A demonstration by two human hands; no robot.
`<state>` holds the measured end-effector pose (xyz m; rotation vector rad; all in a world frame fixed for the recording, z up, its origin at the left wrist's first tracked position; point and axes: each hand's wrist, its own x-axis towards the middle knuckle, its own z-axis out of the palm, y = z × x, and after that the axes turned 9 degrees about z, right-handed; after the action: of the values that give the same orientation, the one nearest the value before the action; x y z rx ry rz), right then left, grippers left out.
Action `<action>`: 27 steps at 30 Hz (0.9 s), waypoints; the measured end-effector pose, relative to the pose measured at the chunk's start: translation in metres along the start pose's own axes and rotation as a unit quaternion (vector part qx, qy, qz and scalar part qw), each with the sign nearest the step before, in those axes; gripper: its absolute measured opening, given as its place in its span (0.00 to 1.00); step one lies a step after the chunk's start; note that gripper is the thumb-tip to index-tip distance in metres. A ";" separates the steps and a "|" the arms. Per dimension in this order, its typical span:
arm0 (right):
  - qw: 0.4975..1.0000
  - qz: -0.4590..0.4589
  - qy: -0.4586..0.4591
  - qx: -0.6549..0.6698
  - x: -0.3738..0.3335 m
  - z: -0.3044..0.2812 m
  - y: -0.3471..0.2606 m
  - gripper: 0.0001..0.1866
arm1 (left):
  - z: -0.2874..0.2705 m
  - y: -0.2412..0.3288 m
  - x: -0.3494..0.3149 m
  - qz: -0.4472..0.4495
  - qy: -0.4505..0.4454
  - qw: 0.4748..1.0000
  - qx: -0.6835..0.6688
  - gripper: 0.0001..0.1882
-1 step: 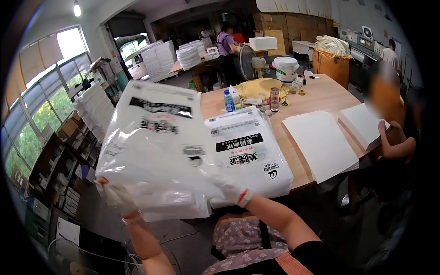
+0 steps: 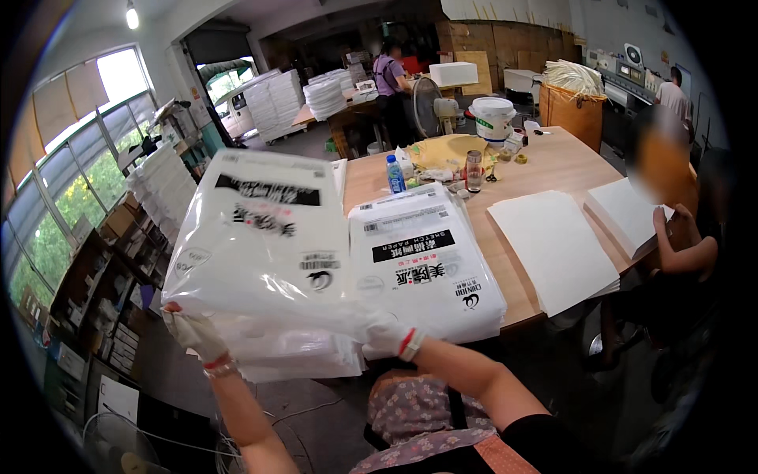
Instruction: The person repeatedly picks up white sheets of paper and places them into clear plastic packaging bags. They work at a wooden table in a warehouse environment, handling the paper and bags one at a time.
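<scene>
A clear plastic bag of white sheets point(image 2: 253, 253), printed with black bands and marks, is tilted up in front of me on the left. At its lower left corner, my gloved left hand point(image 2: 197, 338) closes on the plastic edge. Near the lower right corner my gloved right hand point(image 2: 387, 333) also grips it, its fingers partly hidden and a little blurred. Beneath the bag lies a pile of clear plastic-wrapped packs point(image 2: 304, 357), mostly covered. Just right of it, a stack of similar printed packs point(image 2: 426, 296) rests on the table.
The wooden table point(image 2: 553, 162) also bears loose white sheets point(image 2: 557, 253), a blue-capped bottle point(image 2: 395, 174), a glass jar point(image 2: 473, 171) and a white bucket point(image 2: 492, 122). At the right, a seated person handles a paper stack point(image 2: 628, 213). A fan point(image 2: 426, 107) stands behind.
The bag of sheets has come down slightly and shifted left, its printed face now less blurred. Both my hands have moved slightly left with it.
</scene>
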<state>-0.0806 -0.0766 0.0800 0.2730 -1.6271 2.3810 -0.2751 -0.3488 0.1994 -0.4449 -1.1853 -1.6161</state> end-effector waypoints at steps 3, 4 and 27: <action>0.956 0.290 0.038 -0.011 0.033 0.050 0.004 0.18 | -0.058 -0.115 0.046 -0.101 0.015 0.990 0.098 0.19; 0.959 0.276 0.047 -0.039 0.034 0.053 -0.002 0.18 | -0.057 -0.122 0.038 -0.350 0.058 0.933 -0.055 0.19; 0.603 0.241 0.354 -0.673 -0.349 -0.365 -0.105 0.43 | 0.016 0.094 -0.404 -0.323 -0.702 0.621 -0.132 0.05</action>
<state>0.2773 0.2672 -0.0593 -1.2994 -2.5010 0.5182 -0.0369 -0.1250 -0.0568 -1.8978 -2.4489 -1.9896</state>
